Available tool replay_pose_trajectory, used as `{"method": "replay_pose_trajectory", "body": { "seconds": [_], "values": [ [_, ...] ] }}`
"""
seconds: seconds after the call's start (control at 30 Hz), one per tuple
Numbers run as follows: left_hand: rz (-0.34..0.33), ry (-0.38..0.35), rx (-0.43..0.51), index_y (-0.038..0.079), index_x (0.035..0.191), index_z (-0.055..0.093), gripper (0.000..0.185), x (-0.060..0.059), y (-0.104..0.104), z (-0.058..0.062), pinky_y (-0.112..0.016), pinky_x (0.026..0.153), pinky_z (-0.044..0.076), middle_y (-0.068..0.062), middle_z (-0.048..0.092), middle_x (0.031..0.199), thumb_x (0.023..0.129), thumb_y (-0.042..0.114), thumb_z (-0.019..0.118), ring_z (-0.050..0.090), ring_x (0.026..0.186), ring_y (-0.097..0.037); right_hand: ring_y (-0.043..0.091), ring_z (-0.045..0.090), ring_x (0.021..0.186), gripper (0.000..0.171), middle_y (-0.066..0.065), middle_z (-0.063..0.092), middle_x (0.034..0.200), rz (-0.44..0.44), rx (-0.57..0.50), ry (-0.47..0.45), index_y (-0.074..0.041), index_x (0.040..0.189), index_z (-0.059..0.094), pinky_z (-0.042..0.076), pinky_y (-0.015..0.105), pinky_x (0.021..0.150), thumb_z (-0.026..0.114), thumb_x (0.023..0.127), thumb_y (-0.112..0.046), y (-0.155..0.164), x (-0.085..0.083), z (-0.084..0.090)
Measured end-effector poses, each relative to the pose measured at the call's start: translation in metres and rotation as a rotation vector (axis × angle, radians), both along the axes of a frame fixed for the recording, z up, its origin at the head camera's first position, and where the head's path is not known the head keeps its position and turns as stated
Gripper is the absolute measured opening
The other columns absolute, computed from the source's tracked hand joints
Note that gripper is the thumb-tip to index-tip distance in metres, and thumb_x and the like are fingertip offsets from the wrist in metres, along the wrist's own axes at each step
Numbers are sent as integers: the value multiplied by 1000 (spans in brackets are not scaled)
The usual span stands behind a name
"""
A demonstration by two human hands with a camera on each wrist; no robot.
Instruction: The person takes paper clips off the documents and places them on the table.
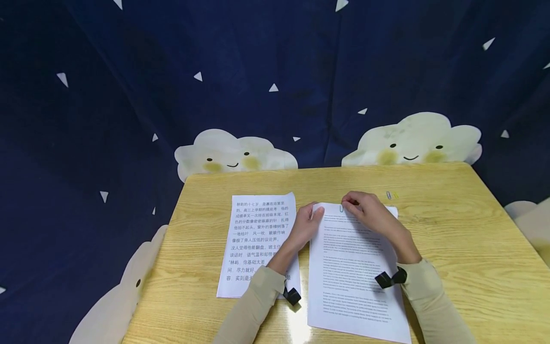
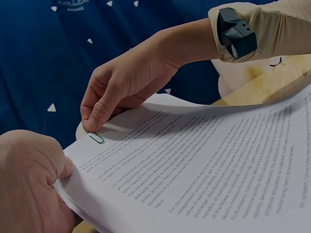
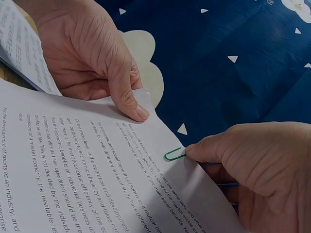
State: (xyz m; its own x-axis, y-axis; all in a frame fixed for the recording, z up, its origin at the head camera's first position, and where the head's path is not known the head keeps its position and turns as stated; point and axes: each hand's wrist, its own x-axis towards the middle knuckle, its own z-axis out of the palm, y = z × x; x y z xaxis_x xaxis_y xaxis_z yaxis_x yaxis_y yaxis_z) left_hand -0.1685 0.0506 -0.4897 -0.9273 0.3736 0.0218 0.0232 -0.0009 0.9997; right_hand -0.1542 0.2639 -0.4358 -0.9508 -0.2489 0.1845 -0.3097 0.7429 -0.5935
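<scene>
A stack of printed sheets (image 1: 356, 277) with small English text lies in front of me, its top edge lifted. My left hand (image 1: 306, 222) pinches the upper left corner, thumb on the printed face and fingers behind. At the top edge, left of its middle, a green paper clip (image 3: 176, 158) sits with its rounded end over the front sheet. My right hand (image 1: 371, 212) pinches the clip's outer end between thumb and fingers, as the right wrist view shows. The right hand's other fingers are partly hidden behind the paper.
Left of the stack lies another set of sheets (image 1: 258, 239) with large Chinese print, partly under my left forearm. Beyond my right hand, a bluish paper clip (image 1: 388, 195) and yellow clips (image 1: 396, 195) lie on the wooden table (image 1: 455, 229). A dark blue curtain (image 1: 258, 48) hangs behind.
</scene>
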Motion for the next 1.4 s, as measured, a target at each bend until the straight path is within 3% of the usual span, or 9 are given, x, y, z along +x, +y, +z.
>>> {"method": "replay_pose_trajectory", "body": {
  "seconds": [0.17,0.43,0.6,0.8,1.07,1.4],
  "values": [
    [13,-8,-13,-5,121,69,30,0,1,1,-28,61,51,-29,72,96,111,16,50,67,78,-47,18,58,78,12,3,70,89,2,-6,-4,-7,100,73,49,29,69,64,105,-11,0,0,1],
    [23,3,-27,-12,118,67,28,8,1,18,-31,61,51,-33,70,94,110,7,48,65,76,-48,19,58,80,12,3,69,89,-6,-10,-21,-7,101,73,49,30,71,63,106,-11,0,1,1],
    [22,0,-30,-10,119,68,29,2,3,6,-31,61,51,-33,70,94,111,10,48,65,77,-50,19,58,80,12,3,70,90,-10,-7,-19,-7,101,73,49,32,72,63,106,-12,1,1,0],
    [11,8,-19,-6,120,69,29,0,1,0,-30,61,52,-29,71,95,111,15,51,66,77,-47,18,59,80,12,3,70,91,-7,-5,-11,-7,100,73,50,33,72,63,105,-11,0,1,-1],
    [2,8,-15,-2,118,71,29,-1,0,-1,-26,62,52,-22,73,92,110,19,52,67,70,-28,18,59,79,10,3,70,90,1,2,-6,-7,100,73,50,33,72,64,105,-10,1,0,0],
    [9,-1,-12,-3,119,70,29,0,1,1,-30,61,53,-26,73,94,110,17,52,68,76,-44,18,59,80,11,2,70,89,-1,-8,-17,-7,99,73,50,33,73,64,105,-11,1,1,0]
  ]
}}
